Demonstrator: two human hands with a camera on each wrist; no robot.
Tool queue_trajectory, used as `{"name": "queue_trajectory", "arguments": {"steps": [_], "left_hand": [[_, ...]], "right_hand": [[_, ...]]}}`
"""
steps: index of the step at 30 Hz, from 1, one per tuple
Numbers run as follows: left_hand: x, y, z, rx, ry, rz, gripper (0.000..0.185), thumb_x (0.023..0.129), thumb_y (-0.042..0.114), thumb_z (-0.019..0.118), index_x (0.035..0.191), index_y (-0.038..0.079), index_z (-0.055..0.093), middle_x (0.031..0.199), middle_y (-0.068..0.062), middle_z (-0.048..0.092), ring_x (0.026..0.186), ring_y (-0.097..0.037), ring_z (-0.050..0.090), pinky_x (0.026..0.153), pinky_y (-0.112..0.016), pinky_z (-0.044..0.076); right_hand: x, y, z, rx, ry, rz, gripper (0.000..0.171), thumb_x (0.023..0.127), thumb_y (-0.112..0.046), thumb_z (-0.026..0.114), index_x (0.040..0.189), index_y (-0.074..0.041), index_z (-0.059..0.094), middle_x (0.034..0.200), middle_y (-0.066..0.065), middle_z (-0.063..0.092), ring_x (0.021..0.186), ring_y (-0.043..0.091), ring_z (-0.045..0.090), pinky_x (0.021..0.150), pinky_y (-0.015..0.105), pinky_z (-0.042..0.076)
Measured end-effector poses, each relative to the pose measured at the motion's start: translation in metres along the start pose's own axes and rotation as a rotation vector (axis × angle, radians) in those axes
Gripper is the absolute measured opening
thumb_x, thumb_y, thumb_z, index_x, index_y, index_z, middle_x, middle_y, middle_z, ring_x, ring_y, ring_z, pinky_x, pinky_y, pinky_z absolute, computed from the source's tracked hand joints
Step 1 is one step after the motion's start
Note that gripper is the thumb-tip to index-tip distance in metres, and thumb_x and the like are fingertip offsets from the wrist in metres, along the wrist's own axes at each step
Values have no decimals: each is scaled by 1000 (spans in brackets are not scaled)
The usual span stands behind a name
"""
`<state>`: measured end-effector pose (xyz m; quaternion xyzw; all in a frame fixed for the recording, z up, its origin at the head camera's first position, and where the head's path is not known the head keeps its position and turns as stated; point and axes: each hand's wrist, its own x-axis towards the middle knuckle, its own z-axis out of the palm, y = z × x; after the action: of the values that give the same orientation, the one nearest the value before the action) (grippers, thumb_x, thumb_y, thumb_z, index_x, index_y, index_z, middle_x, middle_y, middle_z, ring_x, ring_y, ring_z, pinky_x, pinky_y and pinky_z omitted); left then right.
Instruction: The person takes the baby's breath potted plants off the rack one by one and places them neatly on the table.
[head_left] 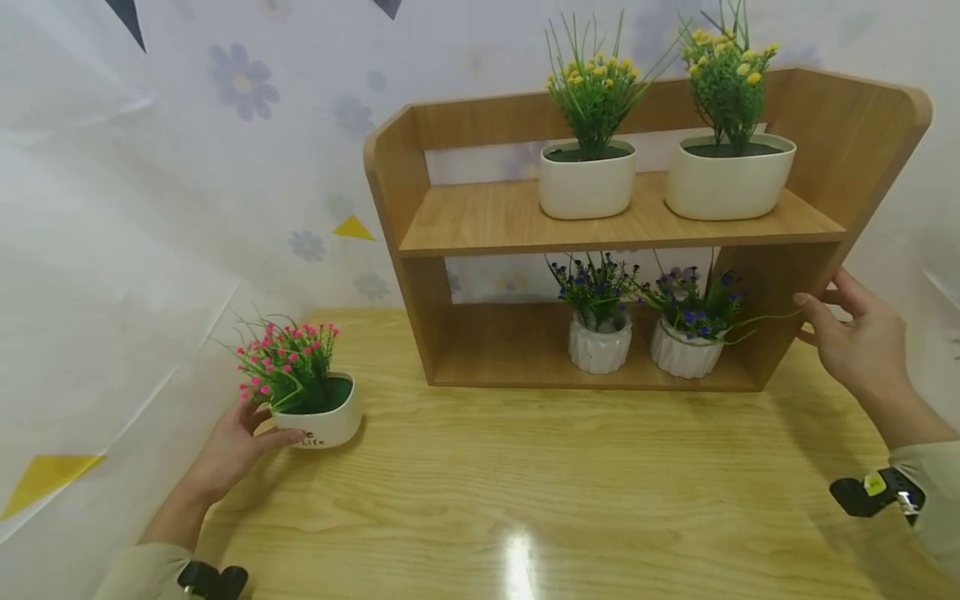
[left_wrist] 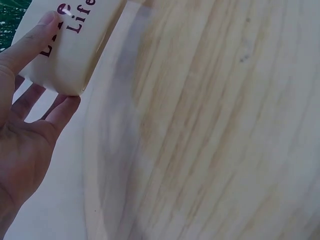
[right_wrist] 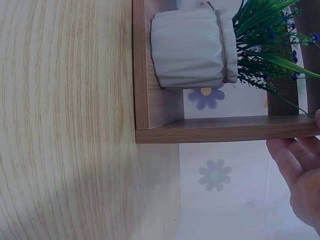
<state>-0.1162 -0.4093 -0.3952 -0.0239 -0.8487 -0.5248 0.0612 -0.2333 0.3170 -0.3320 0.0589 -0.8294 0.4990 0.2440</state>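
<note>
The left hand [head_left: 228,446] holds a little white pot [head_left: 321,418] with pink flowers [head_left: 285,360]. The thumb lies on the front of the pot, by the dark word "Life", and the fingers [left_wrist: 62,111] curl round its back and bottom edge. The pot sits on the bench [head_left: 570,483], far to the left, near the flowery wall sheet [head_left: 150,208]. It is well apart from the wooden shelf [head_left: 622,229].

The right hand [head_left: 862,346] is on the other side, at the right wall of the shelf. Its fingers are straight and spread. The fingertips touch the outer edge of that wall, and the hand grips nothing.

The pink-flower pot is in the left hand and far from the right hand, with the whole shelf standing between them.

On the top board of the shelf stand two white pots with yellow flowers [head_left: 592,179] [head_left: 729,175]. On the bottom board stand two ribbed white pots with purple flowers [head_left: 600,342] [head_left: 686,350]. The right one is just beside the right hand, inside the shelf wall.
</note>
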Motion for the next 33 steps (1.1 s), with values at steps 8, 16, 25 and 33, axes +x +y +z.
{"name": "queue_trajectory", "arguments": {"steps": [8, 16, 25, 33], "left_hand": [[5, -6, -6, 5, -20, -37, 100, 88, 11, 79, 162, 8, 12, 160, -22, 25, 133, -23, 45, 89, -17, 48], [4, -15, -10, -1, -37, -66, 96, 87, 12, 80, 158, -1, 16, 158, -26, 24, 139, -52, 29, 89, -13, 45], [-2, -27, -15, 8, -40, -29, 94, 89, 11, 78, 160, 7, 17, 157, -21, 30, 139, -41, 36, 92, -12, 43], [-6, -38, -18, 70, 9, 67, 77, 87, 10, 79, 151, 2, 37, 132, 24, 53, 117, 12, 48, 93, -8, 38]], "right_hand": [[-2, 2, -1, -3, 9, -10, 54, 102, -8, 56, 153, -21, 46, 99, -14, 53, 74, -15, 61, 58, 11, 51], [0, 3, 1, 74, 11, -26, 53, 99, -3, 59, 149, -16, 51, 99, -12, 57, 73, -10, 65, 59, 14, 53], [-5, 5, -2, 32, 11, -51, 53, 100, -3, 58, 151, -16, 49, 101, -17, 58, 72, -10, 65, 58, 14, 53], [-5, 6, 0, 8, 29, -77, 53, 100, -6, 60, 150, -17, 49, 97, -23, 58, 67, -9, 64, 57, 14, 53]]}}
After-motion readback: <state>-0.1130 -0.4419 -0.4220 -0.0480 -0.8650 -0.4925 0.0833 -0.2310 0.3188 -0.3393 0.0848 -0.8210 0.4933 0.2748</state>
